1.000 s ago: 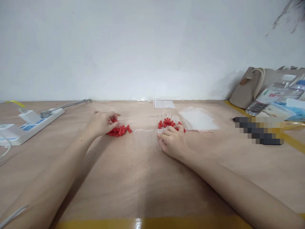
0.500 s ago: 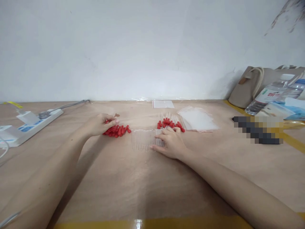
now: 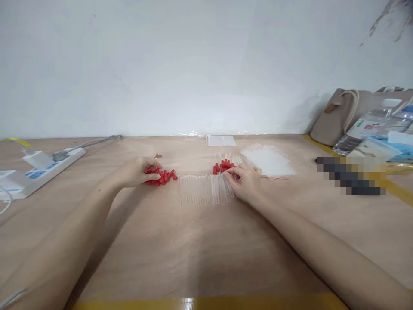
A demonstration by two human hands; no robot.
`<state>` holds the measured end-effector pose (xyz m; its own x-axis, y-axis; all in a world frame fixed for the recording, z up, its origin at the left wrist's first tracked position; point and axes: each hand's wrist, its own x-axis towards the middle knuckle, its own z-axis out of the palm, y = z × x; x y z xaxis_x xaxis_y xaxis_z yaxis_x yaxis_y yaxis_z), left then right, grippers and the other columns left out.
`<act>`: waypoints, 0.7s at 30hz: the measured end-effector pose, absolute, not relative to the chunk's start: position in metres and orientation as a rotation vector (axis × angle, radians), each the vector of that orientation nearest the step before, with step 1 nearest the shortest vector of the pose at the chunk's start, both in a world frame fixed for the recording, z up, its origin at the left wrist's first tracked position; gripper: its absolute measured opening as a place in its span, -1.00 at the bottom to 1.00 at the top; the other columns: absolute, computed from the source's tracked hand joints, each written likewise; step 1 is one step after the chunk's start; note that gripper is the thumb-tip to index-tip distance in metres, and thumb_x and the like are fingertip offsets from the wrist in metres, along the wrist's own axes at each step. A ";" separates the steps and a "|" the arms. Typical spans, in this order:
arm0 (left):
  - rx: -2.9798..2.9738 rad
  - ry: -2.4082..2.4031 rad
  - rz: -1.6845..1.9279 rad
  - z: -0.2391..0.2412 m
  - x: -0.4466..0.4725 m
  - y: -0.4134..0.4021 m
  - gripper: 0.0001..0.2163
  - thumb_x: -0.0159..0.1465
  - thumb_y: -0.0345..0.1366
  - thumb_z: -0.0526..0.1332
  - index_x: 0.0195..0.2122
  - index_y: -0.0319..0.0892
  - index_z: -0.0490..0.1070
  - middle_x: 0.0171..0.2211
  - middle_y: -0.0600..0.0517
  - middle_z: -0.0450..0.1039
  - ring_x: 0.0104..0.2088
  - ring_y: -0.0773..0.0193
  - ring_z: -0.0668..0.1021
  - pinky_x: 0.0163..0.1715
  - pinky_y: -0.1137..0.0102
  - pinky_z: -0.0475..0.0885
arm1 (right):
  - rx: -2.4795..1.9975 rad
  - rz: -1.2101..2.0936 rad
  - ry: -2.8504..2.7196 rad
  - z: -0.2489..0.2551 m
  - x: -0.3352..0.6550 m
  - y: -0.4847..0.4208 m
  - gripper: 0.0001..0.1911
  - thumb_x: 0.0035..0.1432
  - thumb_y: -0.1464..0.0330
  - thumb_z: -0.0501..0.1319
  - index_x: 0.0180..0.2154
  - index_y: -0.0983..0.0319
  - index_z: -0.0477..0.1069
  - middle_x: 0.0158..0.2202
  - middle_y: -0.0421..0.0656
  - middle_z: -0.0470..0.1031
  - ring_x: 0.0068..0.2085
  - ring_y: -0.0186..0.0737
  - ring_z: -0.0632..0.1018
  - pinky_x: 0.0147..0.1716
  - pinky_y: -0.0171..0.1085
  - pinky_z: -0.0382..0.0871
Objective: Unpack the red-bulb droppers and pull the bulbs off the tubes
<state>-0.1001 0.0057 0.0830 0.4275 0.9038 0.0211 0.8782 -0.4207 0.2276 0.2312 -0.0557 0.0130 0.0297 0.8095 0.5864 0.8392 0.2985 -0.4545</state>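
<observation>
A row of several clear plastic tubes [image 3: 200, 189] lies side by side in the middle of the brown table [image 3: 200, 249]. Left of it is a pile of small red caps [image 3: 164, 175]; my left hand [image 3: 137, 171] rests on that pile with its fingers curled over the caps. Behind the row's right end sits a second pile of red caps [image 3: 224, 165]. My right hand [image 3: 247, 183] is at the right end of the tube row, fingers pinched at the tubes beside that pile. What each hand grips is too small to make out.
A stack of clear zip bags [image 3: 269, 161] lies right of the red caps, one more zip bag [image 3: 221, 141] by the wall. A white power strip [image 3: 38, 170] with cable is at the left. A beige bag [image 3: 342, 114], water bottles [image 3: 371, 127] and a blurred dark object [image 3: 351, 176] stand at the right.
My right hand moved right, off the tube row, to its right end near the red caps, leaving the row uncovered. My left hand drew back slightly onto the left pile and curled.
</observation>
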 end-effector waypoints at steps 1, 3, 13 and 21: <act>2.476 1.571 0.262 0.083 -0.100 0.005 -0.69 0.05 -0.04 0.16 -0.26 -0.07 0.45 -0.41 0.04 0.46 -0.44 0.24 0.45 -0.46 0.40 0.30 | -1.485 -0.051 -1.766 0.012 0.231 -0.056 -0.75 0.09 0.19 0.12 -0.45 0.15 0.49 -0.55 -0.24 0.35 -0.39 -0.32 0.36 -0.29 -0.24 -0.07; 2.422 1.602 0.446 0.083 -0.099 0.005 -0.70 0.07 -0.09 0.15 -0.23 -0.10 0.42 -0.41 0.04 0.44 -0.44 0.27 0.45 -0.45 0.41 0.32 | -1.477 -0.059 -1.774 0.012 0.230 -0.056 -0.76 0.09 0.20 0.12 -0.45 0.15 0.49 -0.54 -0.23 0.35 -0.38 -0.31 0.36 -0.28 -0.23 -0.07; 2.254 1.816 0.605 0.067 -0.081 0.008 -0.79 -0.02 -0.18 0.18 -0.39 -0.17 0.33 -0.46 0.06 0.41 -0.49 0.30 0.45 -0.50 0.42 0.33 | -1.524 -0.074 -1.776 0.007 0.229 -0.051 -0.75 0.08 0.21 0.10 -0.43 0.15 0.50 -0.49 -0.21 0.38 -0.39 -0.30 0.35 -0.29 -0.23 -0.08; 2.381 1.870 0.473 0.070 -0.074 0.005 -0.69 0.10 -0.03 0.08 -0.51 -0.13 0.45 -0.48 0.01 0.46 -0.37 0.17 0.48 -0.41 0.38 0.29 | -1.531 -0.102 -1.775 0.003 0.230 -0.050 -0.78 0.08 0.22 0.12 -0.44 0.14 0.49 -0.50 -0.24 0.37 -0.38 -0.32 0.35 -0.29 -0.23 -0.08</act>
<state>-0.0736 0.0055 0.0701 0.2087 0.9589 0.1922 0.9351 -0.2532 0.2480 0.2302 -0.0498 0.0031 0.0239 0.8081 0.5886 0.8702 0.2731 -0.4101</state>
